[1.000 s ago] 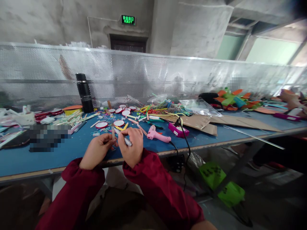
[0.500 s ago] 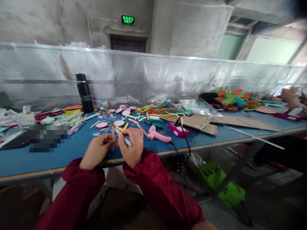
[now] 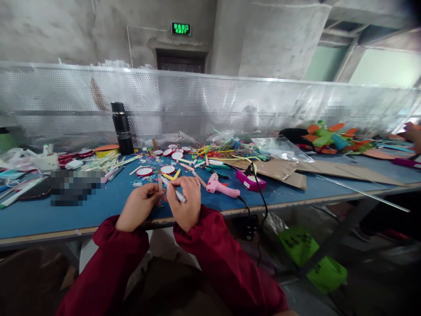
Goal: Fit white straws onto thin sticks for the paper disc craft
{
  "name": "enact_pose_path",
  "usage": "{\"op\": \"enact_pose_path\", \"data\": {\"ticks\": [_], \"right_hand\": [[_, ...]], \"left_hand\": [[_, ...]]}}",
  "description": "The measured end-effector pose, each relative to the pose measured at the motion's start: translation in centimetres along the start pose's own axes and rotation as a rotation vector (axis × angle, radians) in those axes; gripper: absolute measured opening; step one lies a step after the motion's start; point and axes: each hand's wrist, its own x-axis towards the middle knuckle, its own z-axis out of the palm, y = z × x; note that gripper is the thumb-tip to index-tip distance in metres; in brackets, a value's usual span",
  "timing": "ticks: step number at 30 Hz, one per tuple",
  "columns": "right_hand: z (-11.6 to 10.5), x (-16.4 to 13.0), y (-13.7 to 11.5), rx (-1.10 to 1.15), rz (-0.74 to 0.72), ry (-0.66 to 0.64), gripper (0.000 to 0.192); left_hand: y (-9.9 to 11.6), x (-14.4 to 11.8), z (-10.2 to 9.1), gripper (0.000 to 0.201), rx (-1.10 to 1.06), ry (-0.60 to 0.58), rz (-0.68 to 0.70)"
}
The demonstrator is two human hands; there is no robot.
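My left hand (image 3: 140, 207) pinches a flat wooden craft stick (image 3: 160, 179), which points up from the fingertips. In my right hand (image 3: 187, 202) is a white-and-grey marker pen (image 3: 180, 196), gripped like a writing tool with its front end close to the stick. Whether the pen touches the stick I cannot tell. Both hands are close together above the front edge of the blue table (image 3: 108, 210). Just beyond them lie yellow pieces (image 3: 173, 176) and two white discs with red rims (image 3: 144, 171).
A pink glue gun (image 3: 223, 188) and a purple box (image 3: 250, 180) with a black cord (image 3: 261, 193) lie to the right. Behind are a black bottle (image 3: 122, 128), tangled coloured cords (image 3: 230, 148) and cardboard (image 3: 274, 169). Another person's hand (image 3: 411, 134) is at far right.
The whole view has shifted slightly, so the scene appears further right. My hands keep almost the same pose, still holding the craft stick and the marker pen.
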Motion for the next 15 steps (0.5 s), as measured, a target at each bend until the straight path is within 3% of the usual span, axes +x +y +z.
{"op": "enact_pose_path", "data": {"ticks": [15], "right_hand": [[0.09, -0.09, 0.13, -0.026, 0.002, -0.002, 0.011]], "left_hand": [[0.0, 0.0, 0.13, 0.025, -0.003, 0.003, -0.008]]}}
